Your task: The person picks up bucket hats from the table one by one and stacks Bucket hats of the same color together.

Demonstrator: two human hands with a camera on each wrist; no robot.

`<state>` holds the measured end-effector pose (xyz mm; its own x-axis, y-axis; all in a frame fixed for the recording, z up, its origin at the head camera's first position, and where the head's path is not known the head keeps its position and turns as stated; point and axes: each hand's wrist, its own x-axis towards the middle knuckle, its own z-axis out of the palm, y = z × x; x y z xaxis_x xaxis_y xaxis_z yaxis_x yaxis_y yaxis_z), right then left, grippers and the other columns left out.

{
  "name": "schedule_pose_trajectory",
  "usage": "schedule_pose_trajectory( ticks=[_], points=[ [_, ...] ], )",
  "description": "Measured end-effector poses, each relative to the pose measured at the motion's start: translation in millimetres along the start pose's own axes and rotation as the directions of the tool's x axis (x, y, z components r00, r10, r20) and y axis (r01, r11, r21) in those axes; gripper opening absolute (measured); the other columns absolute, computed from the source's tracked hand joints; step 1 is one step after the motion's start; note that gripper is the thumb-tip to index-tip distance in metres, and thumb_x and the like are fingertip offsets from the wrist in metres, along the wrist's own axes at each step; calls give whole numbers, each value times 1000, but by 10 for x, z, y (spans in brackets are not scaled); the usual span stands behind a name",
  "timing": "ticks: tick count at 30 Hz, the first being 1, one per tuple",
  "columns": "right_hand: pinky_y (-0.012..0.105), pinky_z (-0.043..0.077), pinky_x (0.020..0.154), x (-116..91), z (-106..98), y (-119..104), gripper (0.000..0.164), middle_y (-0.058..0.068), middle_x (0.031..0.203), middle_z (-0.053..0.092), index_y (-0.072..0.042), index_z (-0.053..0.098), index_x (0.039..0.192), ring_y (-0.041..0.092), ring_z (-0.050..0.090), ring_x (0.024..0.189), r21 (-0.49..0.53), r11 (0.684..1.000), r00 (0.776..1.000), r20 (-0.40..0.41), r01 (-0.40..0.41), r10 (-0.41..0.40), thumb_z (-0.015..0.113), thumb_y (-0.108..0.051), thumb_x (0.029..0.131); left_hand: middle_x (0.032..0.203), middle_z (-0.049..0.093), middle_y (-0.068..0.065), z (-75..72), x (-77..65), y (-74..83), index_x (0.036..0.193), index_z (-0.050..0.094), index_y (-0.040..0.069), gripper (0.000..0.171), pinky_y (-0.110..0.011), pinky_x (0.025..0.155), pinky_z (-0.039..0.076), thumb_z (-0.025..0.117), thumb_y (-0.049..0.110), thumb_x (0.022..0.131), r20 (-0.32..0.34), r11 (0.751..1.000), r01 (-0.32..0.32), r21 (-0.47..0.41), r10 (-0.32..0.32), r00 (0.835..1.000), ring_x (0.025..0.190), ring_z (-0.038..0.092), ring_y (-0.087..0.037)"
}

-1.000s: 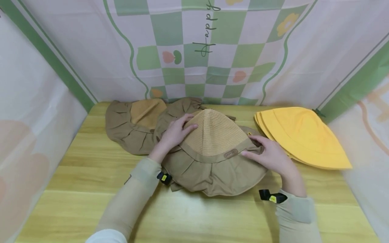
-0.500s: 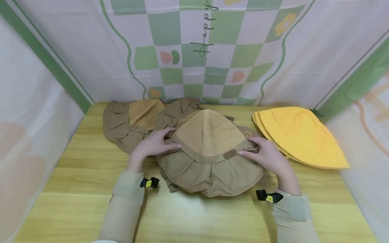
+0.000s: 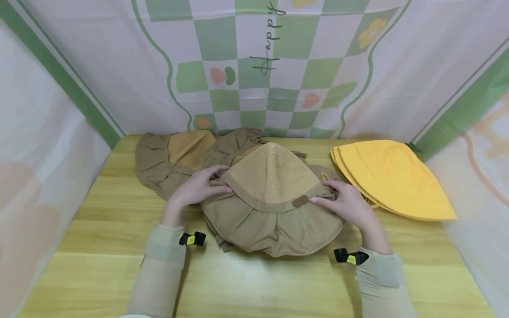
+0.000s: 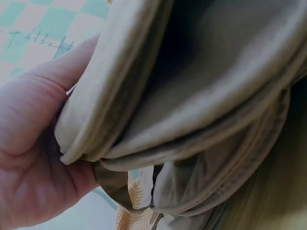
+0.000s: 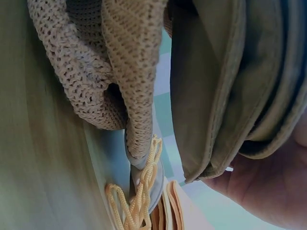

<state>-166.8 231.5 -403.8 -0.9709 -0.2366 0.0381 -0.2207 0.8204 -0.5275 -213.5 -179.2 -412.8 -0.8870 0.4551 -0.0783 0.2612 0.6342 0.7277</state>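
Observation:
A tan sun hat [image 3: 272, 176] with a woven straw crown, a ruffled brown brim and a small leather label [image 3: 300, 201] lies in the middle of the head view. My left hand [image 3: 196, 185] pinches its left side near the band, thumb in front and fingers behind. On the opposite side my right hand [image 3: 347, 203] grips the brim fabric beside the label. Layered brim folds [image 4: 110, 86] fill the left wrist view, held between thumb and fingers. The right wrist view shows stacked brim edges [image 5: 206, 96] in the hand and woven straw [image 5: 134, 57] beyond.
Another brown hat [image 3: 155, 163] lies flat at the back left, with more brown brim fabric [image 3: 234, 143] behind the held hat. Stacked yellow hats [image 3: 397, 181] lie at the right, with a yellow cord [image 5: 144, 191]. Patterned curtains [image 3: 258, 106] bound the wooden table [image 3: 254, 287].
My left hand has moved left and down from the straw crown to the hat's left side at the band. The right hand has kept its hold; the hat has barely moved.

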Motion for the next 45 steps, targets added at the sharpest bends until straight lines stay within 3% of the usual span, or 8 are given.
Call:
schedule_pose_trajectory(
  ticks=[8, 19, 29, 35, 45],
  points=[
    [58, 49, 95, 19, 82, -40, 64, 26, 121, 68, 2, 63, 129, 44, 64, 112, 16, 1000, 1000, -21, 2, -2, 77, -44, 86, 131, 65, -8, -114, -80, -9, 144, 53, 20, 60, -49, 107, 46, 74, 38, 91, -45, 999, -45, -14, 44, 998, 125, 59, -25],
    [58, 49, 96, 47, 145, -73, 59, 27, 122, 68, 4, 64, 127, 45, 64, 113, 13, 999, 997, -67, 49, -48, 78, -37, 86, 135, 63, -14, -113, -101, -103, 147, 48, 15, 60, -51, 109, 44, 67, 39, 96, 45, 998, 9, 62, -11, 999, 129, 58, -30],
    [56, 51, 91, 65, 146, -72, 56, 26, 115, 71, 4, 65, 125, 41, 67, 104, 3, 997, 994, -82, 75, -75, 79, -35, 86, 138, 61, -16, -120, -111, -33, 147, 49, 11, 55, -51, 109, 45, 60, 39, 100, 14, 997, -2, 76, 1, 1000, 129, 58, -32],
    [57, 50, 93, 57, 139, -77, 58, 26, 117, 70, 4, 64, 126, 42, 66, 108, 11, 998, 995, -74, 64, -63, 78, -35, 86, 138, 62, -15, -99, -118, -13, 145, 51, 11, 53, -49, 109, 45, 59, 38, 101, -2, 996, -3, 88, 4, 1000, 129, 58, -31],
    [57, 50, 95, 51, 128, -76, 58, 27, 118, 69, 4, 64, 126, 43, 65, 110, 11, 998, 996, -66, 57, -56, 78, -36, 87, 125, 70, -10, -131, -95, -22, 138, 57, 8, 44, -46, 101, 51, 57, 33, 102, -20, 993, -31, 114, 33, 999, 116, 66, -26]
  ],
)
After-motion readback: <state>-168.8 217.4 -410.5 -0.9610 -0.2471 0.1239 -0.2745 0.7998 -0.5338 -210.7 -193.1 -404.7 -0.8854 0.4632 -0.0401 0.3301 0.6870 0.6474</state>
